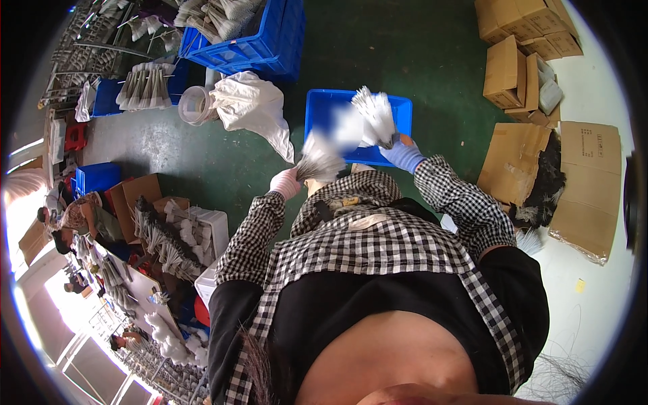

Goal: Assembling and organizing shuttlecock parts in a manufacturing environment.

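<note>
Left bundle (320, 160) and right bundle (375, 118), both pale, fanned and gathered to a darker grey end, are in the person's gloved hands; the left hand (285, 183) has its fingers clamped on the gathered end, its bundle at the near left corner of the blue tray (403, 113); the right hand (405, 156) has its fingers closed on the dark end of the other, which spreads over that tray.

If either grip slackens, loose strands could slide out and scatter on the green floor (391, 47); were the two fans brought together carelessly, their tips could tangle or bend; a bundle pushed against the tray's rim could crease, and the left one, lying partly outside it, seems likelier to miss it if dropped.

White material (351, 127) shows in the tray, too blurred to identify; the large blue crate (283, 44) is heaped with similar pale bundles (219, 19); a translucent bucket (194, 105) stands beside a white cloth (251, 104), its contents unclear; opened cardboard (511, 162) at right carries dark bristly material (544, 182).
</note>
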Demonstrator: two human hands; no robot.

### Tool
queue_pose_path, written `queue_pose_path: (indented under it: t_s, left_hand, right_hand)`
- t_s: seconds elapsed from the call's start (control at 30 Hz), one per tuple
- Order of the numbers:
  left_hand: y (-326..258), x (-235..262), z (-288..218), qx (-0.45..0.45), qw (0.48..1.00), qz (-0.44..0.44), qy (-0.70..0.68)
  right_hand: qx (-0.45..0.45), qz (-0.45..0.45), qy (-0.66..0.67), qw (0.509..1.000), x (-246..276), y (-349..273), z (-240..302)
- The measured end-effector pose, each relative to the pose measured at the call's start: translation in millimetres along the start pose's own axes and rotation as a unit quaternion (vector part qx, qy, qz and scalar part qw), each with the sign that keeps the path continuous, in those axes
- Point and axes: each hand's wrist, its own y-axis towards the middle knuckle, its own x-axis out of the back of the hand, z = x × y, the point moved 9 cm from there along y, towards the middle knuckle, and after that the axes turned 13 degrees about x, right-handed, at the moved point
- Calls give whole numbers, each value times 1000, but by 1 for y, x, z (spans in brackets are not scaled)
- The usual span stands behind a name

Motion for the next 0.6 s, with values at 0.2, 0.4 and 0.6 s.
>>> queue_pose_path:
  t_s: [0.2,0.4,0.6]
  left_hand:
    - [-23,14,-23,14,997,5,79]
    - [-37,13,9,65,995,6,77]
    - [-37,59,-70,-66,949,-53,303]
  right_hand:
    - [-40,171,-121,977,-37,12,-38]
    - [-39,-6,-30,999,13,3,-4]
    - [-18,165,-169,971,-38,10,-27]
